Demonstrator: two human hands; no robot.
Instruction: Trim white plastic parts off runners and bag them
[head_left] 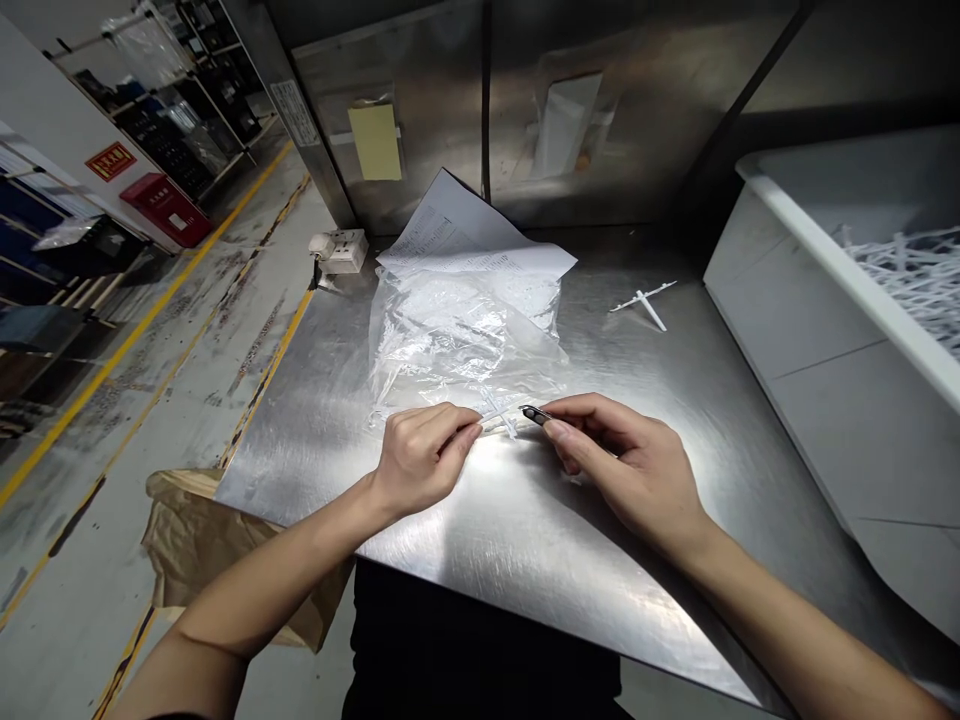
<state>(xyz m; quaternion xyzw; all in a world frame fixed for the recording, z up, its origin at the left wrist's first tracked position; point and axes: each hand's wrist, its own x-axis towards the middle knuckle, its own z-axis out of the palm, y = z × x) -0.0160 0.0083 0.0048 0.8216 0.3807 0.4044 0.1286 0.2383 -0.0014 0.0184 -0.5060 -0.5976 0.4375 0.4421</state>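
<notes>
Between the thumb and fingertips of my left hand (427,450) is one arm of a small white plastic cross-shaped piece (496,412). The piece's free end points toward the right hand, above the near edge of a clear plastic bag (465,335). My right hand (622,450) is closed on a small black tool with a metal tip (535,414); its exact kind is hard to make out. The tool's tip points left, just short of the white piece. A similar white plastic cross-shaped piece (643,303) lies on the metal table to the right.
Printed paper sheets (480,235) lie behind the bag. On the right stands a large pale bin (780,270) holding many white plastic strips (915,270). A power socket block (341,250) sits at the table's back left. Brown paper (199,535) hangs below the left edge.
</notes>
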